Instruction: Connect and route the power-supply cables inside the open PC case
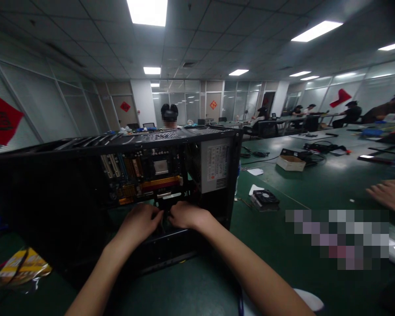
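A black computer case stands with its side open towards me. Inside it, a motherboard carries a silvery square chip, with coloured slots around it. A power supply with a white label sits at the upper right of the case. My left hand reaches into the lower part of the case, thumb and fingers pinched together. Beside it, my right hand has its fingers curled in. Both sets of fingertips almost meet at something small and dark, which they largely hide.
To the right of the case lie a CPU cooler with a fan, a small cardboard box and dark cables. A co-worker's hand rests at the right. A yellow packet lies left; a white mouse-like object is near me.
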Action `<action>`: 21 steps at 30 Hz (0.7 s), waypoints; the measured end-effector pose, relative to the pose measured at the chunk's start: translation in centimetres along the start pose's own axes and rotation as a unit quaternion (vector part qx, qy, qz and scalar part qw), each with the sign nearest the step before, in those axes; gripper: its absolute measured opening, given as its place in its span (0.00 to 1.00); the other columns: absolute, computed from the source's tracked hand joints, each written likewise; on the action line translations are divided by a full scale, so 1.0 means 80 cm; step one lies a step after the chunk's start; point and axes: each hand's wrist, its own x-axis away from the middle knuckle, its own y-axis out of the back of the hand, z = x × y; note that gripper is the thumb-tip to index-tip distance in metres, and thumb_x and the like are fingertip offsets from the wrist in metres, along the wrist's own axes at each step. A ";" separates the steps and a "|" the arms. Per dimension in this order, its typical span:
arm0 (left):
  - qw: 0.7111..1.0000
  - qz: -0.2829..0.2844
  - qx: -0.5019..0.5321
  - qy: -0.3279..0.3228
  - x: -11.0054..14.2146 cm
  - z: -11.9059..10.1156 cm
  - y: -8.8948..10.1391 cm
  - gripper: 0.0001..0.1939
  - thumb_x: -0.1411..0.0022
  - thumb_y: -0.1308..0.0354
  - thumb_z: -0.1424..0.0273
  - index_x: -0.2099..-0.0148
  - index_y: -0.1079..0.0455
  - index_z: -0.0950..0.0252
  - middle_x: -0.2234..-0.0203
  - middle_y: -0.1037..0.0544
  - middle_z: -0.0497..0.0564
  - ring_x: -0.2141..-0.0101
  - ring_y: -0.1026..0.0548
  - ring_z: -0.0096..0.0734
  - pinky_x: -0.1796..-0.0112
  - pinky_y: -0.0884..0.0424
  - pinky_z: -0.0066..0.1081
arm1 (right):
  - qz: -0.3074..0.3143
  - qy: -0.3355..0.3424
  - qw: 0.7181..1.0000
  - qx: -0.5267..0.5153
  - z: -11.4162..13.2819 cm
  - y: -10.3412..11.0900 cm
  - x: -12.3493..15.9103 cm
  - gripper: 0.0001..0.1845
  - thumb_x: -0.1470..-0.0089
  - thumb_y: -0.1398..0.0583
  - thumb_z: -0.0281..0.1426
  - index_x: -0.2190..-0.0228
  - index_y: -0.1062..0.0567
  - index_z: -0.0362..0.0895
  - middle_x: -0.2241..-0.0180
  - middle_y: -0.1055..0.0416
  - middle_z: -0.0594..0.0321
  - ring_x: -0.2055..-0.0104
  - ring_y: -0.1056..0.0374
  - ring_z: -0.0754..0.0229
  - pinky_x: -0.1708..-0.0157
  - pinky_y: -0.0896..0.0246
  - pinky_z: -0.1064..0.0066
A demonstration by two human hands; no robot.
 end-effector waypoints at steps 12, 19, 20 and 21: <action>0.991 -0.119 0.051 -0.028 -0.006 0.011 -0.006 0.19 0.32 0.57 0.62 0.53 0.27 0.62 0.56 0.20 0.55 0.55 0.24 0.40 0.56 0.34 0.33 | -0.277 -0.026 0.947 -0.158 0.009 0.001 -0.006 0.14 0.42 0.46 0.32 0.77 0.26 0.43 0.76 0.26 0.60 0.73 0.33 0.62 0.74 0.49 0.72; 0.956 -0.225 0.190 -0.001 0.005 0.009 0.011 0.27 0.32 0.63 0.55 0.56 0.25 0.64 0.63 0.19 0.53 0.60 0.23 0.39 0.57 0.31 0.33 | -0.436 -0.006 0.855 -0.281 0.012 0.007 -0.001 0.21 0.38 0.49 0.40 0.81 0.40 0.45 0.82 0.43 0.70 0.78 0.46 0.67 0.76 0.55 0.73; 0.944 -0.241 0.225 -0.012 0.008 0.011 0.013 0.30 0.32 0.64 0.52 0.56 0.25 0.64 0.62 0.19 0.53 0.60 0.23 0.39 0.57 0.31 0.33 | -0.450 0.004 0.841 -0.300 0.012 0.007 0.000 0.21 0.38 0.50 0.40 0.80 0.40 0.45 0.82 0.44 0.70 0.78 0.46 0.67 0.75 0.53 0.74; 0.935 -0.249 0.251 -0.033 0.010 0.013 0.014 0.33 0.33 0.66 0.49 0.55 0.26 0.65 0.61 0.20 0.54 0.59 0.23 0.39 0.57 0.30 0.33 | -0.463 0.014 0.827 -0.318 0.011 0.007 0.002 0.21 0.37 0.51 0.41 0.80 0.40 0.45 0.81 0.44 0.70 0.77 0.46 0.67 0.74 0.51 0.74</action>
